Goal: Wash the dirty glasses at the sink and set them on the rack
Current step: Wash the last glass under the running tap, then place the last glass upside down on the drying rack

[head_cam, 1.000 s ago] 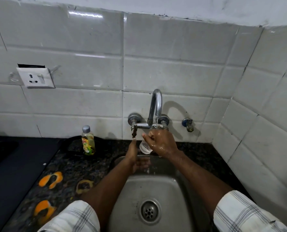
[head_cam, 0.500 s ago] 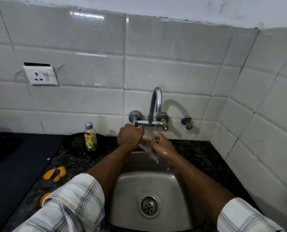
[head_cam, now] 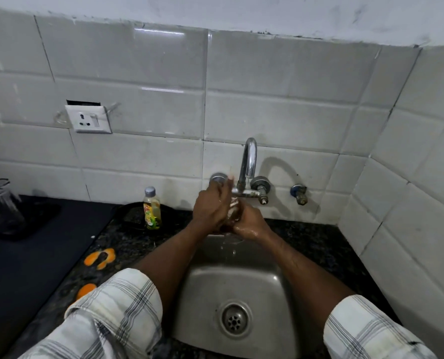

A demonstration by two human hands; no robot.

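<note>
A small clear glass [head_cam: 233,209] is held between both hands under the chrome tap [head_cam: 249,161], above the back edge of the steel sink [head_cam: 272,286]. My left hand [head_cam: 212,206] wraps over its left side, fingers curled round it. My right hand [head_cam: 250,224] grips it from the right and below, wet. Most of the glass is hidden by the fingers. Water drips from the hands into the sink. No rack is in view.
A small bottle of yellow dish liquid [head_cam: 152,209] stands left of the tap on the dark granite counter [head_cam: 319,244]. Orange peels [head_cam: 100,257] lie on the counter at the left. A dark mat [head_cam: 21,255] and a dark vessel [head_cam: 0,208] sit far left. Tiled walls close in behind and to the right.
My left hand rose from the sink to the glass and now wraps round it. Both hands lifted slightly toward the tap body.
</note>
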